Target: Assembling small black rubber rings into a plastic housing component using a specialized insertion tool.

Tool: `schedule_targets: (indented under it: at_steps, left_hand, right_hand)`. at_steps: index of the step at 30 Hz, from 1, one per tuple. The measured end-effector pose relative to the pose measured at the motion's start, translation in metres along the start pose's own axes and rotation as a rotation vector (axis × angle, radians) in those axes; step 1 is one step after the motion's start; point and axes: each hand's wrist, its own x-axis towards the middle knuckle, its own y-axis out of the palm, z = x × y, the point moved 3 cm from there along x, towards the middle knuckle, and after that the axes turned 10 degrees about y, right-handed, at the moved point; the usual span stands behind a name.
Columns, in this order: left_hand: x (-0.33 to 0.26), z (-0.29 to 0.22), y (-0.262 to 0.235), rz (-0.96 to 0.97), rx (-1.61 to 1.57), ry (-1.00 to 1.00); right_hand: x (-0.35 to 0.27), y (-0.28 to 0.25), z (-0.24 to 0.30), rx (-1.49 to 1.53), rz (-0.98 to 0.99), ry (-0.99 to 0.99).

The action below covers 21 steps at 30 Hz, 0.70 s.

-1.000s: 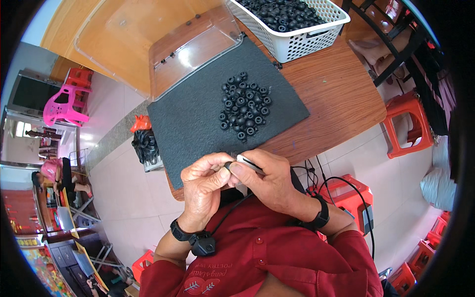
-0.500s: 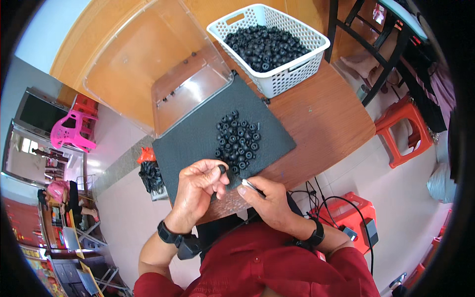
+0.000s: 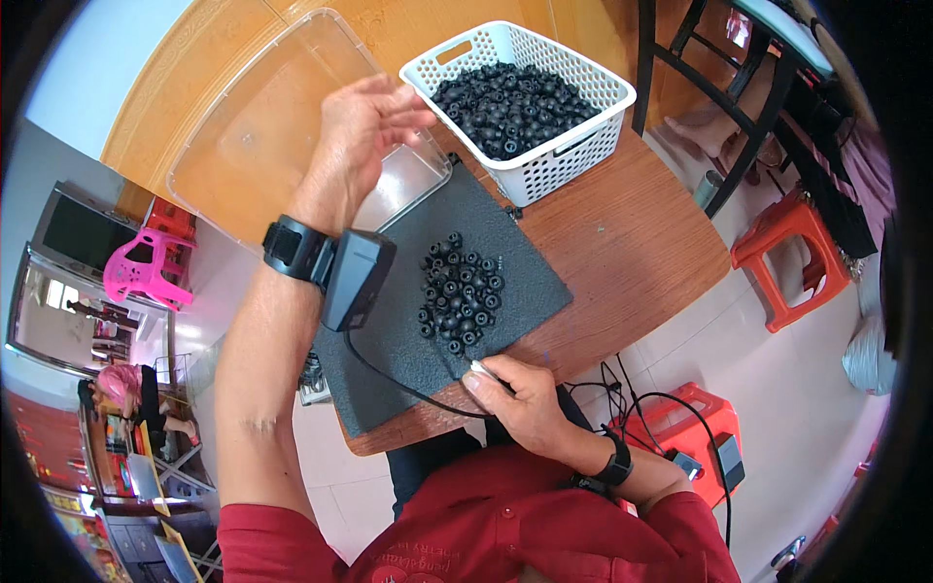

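My left hand point(image 3: 367, 131) is raised over the clear plastic bin point(image 3: 228, 146), fingers loosely stretched out and apart. I see no piece in it. My right hand point(image 3: 525, 400) stays at the near edge of the dark mat point(image 3: 379, 374), its thumb and forefinger pinching a small slim tool point(image 3: 478, 367) with a whitish end. The rest of that tool is mostly hidden by the fingers. Just beyond it lies a pile of small round black rubber-like pieces point(image 3: 462, 291) with holes, heaped on the mat.
A white perforated basket point(image 3: 559, 175) full of similar black pieces stands at the far side of the brown wooden table point(image 3: 646, 238). A cable hangs from the box on my left wrist across the mat. Red stools point(image 3: 802, 257) stand on the floor to the right.
My left hand has swung up and away from the pile to the clear bin; the black piece it pinched is no longer seen in it. My right hand has stayed nearly in place, still gripping the tool.
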Motion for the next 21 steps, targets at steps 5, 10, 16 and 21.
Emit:
schedule_targets:
  at_steps: [5, 10, 16, 21]
  left_hand:
    - [-0.023, 0.029, -0.028, 0.117, 0.233, -0.044]
    - [-0.082, 0.103, -0.058, 0.167, 0.446, -0.175]
    - [-0.106, 0.122, -0.048, 0.173, 0.651, -0.154]
    - [-0.106, 0.124, -0.051, 0.208, 0.585, -0.218]
  right_hand:
    - [-0.001, -0.002, 0.0, -0.013, 0.006, -0.017]
    - [0.0, 0.001, 0.003, -0.039, 0.015, -0.034]
    - [0.0, 0.001, 0.003, -0.073, 0.01, -0.018]
    - [-0.001, 0.002, 0.0, -0.057, 0.019, -0.012]
